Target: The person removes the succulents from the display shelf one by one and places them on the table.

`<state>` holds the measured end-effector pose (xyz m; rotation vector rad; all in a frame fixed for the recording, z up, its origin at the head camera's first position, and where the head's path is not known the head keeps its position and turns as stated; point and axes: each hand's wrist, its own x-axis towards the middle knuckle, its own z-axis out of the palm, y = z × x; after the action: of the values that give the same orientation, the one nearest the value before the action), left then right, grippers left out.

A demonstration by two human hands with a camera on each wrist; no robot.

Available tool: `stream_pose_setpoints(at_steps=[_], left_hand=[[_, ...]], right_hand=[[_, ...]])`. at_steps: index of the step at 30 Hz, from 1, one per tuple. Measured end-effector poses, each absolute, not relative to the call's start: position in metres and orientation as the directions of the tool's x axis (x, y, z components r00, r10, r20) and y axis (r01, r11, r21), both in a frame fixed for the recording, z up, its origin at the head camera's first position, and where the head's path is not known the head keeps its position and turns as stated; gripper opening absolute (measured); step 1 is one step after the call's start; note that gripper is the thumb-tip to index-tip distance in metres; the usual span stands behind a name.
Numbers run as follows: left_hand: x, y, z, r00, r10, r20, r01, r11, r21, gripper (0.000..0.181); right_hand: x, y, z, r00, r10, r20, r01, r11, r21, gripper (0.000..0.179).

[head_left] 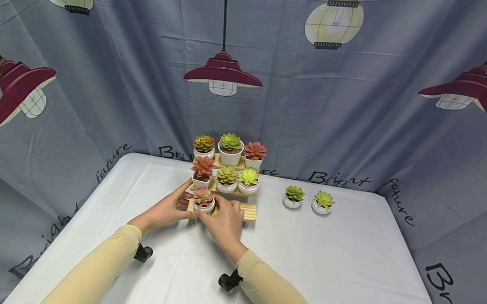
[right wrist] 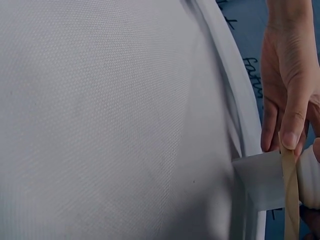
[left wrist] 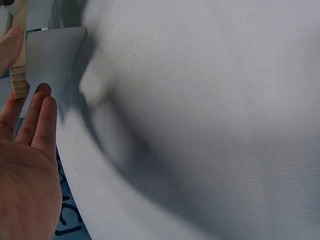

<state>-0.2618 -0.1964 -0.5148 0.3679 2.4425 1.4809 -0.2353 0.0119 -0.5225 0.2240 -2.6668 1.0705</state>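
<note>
A three-tier wooden plant stand [head_left: 248,211] holds small potted succulents on white pots. My left hand [head_left: 167,210] grips the left end of its lowest shelf; in the left wrist view the thumb lies on the wooden board [left wrist: 19,75], with fingers at its far side. On that shelf sits a pink succulent [head_left: 203,197] in a white pot, which my right hand [head_left: 226,224] holds between thumb and fingers. The right wrist view shows the white pot [right wrist: 308,177] against the board, with only bits of the right fingers at the frame's edge.
The middle tier bears a red succulent [head_left: 203,166] and two green ones; on the top tier stand an orange one [head_left: 204,144], a green one [head_left: 231,142] and a red one [head_left: 255,151]. Two green potted succulents [head_left: 295,195] stand on the white table [head_left: 348,268] to the right.
</note>
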Motion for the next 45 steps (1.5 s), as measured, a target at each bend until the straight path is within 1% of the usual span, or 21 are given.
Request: stream_pose_setpoints(at_steps=[11, 17, 25, 36, 45], left_hand=[[-0.261, -0.197, -0.514, -0.931, 0.358, -0.075, 0.094, 0.433, 0.897, 0.113], [-0.261, -0.197, -0.514, -0.929, 0.361, -0.081, 0.090, 0.433, 0.897, 0.112], [-0.261, -0.197, -0.513, -0.929, 0.362, -0.078, 0.097, 0.440, 0.893, 0.111], [-0.260, -0.197, -0.514, -0.924, 0.380, -0.051, 0.125, 0.425, 0.897, 0.110], [-0.261, -0.197, -0.515, -0.929, 0.364, -0.064, 0.116, 0.452, 0.884, 0.110]], right_hand=[[-0.232, 0.015, -0.520, -0.953, -0.044, 0.301, -0.242, 0.710, -0.661, 0.067], [-0.226, 0.018, -0.517, -0.957, -0.075, 0.280, -0.250, 0.704, -0.665, 0.069], [-0.217, 0.029, -0.509, -0.951, -0.114, 0.286, -0.285, 0.682, -0.674, 0.068], [-0.203, 0.049, -0.502, -0.959, -0.141, 0.248, -0.278, 0.656, -0.702, 0.068], [-0.191, 0.078, -0.496, -0.953, -0.127, 0.275, -0.293, 0.619, -0.729, 0.068]])
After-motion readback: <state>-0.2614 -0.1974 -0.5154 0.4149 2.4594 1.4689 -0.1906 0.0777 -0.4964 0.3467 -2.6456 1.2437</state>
